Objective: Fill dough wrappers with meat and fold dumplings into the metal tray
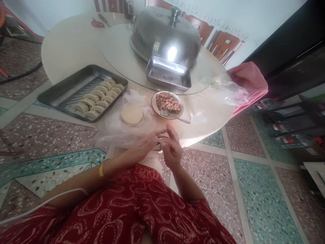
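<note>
Both hands are meeting at the lower middle of the frame, just below the table [76,44] edge. The left hand [143,147] is lying palm-up with its fingers reaching right, and the right hand [172,149] is curling over from the right, so that the fingertips of both are closing together on a small pale wrapper [159,145]. Only a sliver of it is showing between them; whether it is already filled I cannot tell.

Above the hands, toward the frame's centre, a stack of wrappers [132,114] is sitting on crinkled plastic [114,128], lying up and slightly left of the left hand, which is the nearer one. The filling bowl [167,105], with a spoon [177,118] whose handle is pointing lower right, is sitting straight above the right hand and nearer to it.

In the left of the frame a tray [58,95] is holding rows of folded dumplings [98,100], its long axis running from lower left to upper right. A steel dome cover [165,37] and a smaller pan [169,73] are standing at the upper middle
</note>
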{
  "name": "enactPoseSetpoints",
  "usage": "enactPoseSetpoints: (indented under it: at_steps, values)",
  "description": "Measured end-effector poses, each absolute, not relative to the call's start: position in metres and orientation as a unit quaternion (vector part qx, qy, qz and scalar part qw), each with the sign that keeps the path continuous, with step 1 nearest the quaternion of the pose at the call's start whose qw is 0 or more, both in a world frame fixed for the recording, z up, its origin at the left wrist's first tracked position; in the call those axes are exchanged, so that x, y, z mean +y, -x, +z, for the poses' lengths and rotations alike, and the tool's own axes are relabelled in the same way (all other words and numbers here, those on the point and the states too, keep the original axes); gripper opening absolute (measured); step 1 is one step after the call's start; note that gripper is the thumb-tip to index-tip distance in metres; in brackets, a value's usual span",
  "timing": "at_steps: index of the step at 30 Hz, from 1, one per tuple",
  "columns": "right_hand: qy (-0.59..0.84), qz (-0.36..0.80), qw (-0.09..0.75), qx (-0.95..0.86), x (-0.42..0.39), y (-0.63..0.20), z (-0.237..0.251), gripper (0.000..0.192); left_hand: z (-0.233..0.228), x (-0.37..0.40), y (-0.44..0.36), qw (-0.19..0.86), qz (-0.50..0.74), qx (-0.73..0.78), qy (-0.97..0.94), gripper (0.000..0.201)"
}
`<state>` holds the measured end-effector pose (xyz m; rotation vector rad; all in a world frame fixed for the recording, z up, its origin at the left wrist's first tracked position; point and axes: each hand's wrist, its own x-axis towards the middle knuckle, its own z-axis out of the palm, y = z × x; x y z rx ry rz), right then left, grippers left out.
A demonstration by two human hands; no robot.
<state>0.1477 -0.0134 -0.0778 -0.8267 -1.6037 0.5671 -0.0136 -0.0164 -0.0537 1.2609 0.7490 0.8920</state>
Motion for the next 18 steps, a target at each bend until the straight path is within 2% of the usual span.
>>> enactPoseSetpoints:
  at_steps: [6, 12, 18]
  values:
    - [0.357, 0.269, 0.614, -0.65, -0.014, -0.138, -0.067, 0.014, -0.038, -0.013, 0.025, 0.584, 0.444, 0.378, -0.565, 0.027]
    - [0.396, 0.323, 0.58, -0.634, -0.013, -0.131, -0.059, 0.016, -0.036, -0.011, 0.031, 0.58, 0.446, 0.406, -0.547, 0.024]
    - [0.399, 0.396, 0.536, -0.629, -0.008, -0.134, -0.072, 0.017, -0.042, -0.004, 0.034, 0.605, 0.452, 0.42, -0.504, 0.023]
